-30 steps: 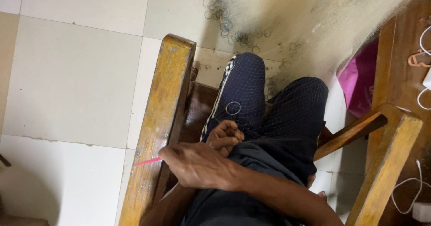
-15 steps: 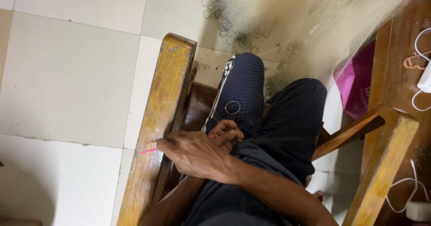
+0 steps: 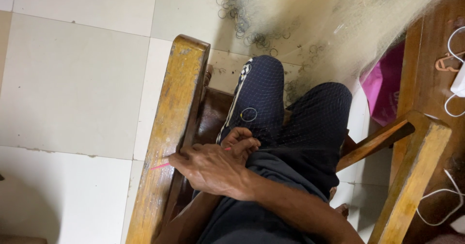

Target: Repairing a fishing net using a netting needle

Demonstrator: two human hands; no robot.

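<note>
A: Materials, quick. Fine pale fishing net (image 3: 310, 35), thin mesh with small dark rings along its edge, drapes from the top of the view over the knees. Dark trousers (image 3: 290, 123) with a faint grid pattern and a light side stripe. Worn, yellowish, glossy wooden chair arm (image 3: 169, 137) on one side, a second chair arm (image 3: 411, 166) on the other. Pale floor tiles (image 3: 72, 79).

B: Hands?

A: Right hand (image 3: 213, 169) crosses over the lap, fingers closed in a pinch on a thin pink needle (image 3: 160, 166); its tip sticks out over the chair arm. Left hand (image 3: 242, 140) sits just behind it, fingers curled on the thigh, touching the mesh. Can't tell if it grips anything.

B: Changes from the earlier frames?

A: Small. The right hand has slid a bit toward the chair arm, and the pink tip now reaches further across the wood. Legs and net sit as before.

B: Anything hidden?

A: The right hand covers most of the needle and much of the left hand. Any thread is too fine to see. A pink bag (image 3: 382, 84) sits half under the net, and white cables (image 3: 450, 103) on a wooden surface are cut off by the frame edge.
</note>
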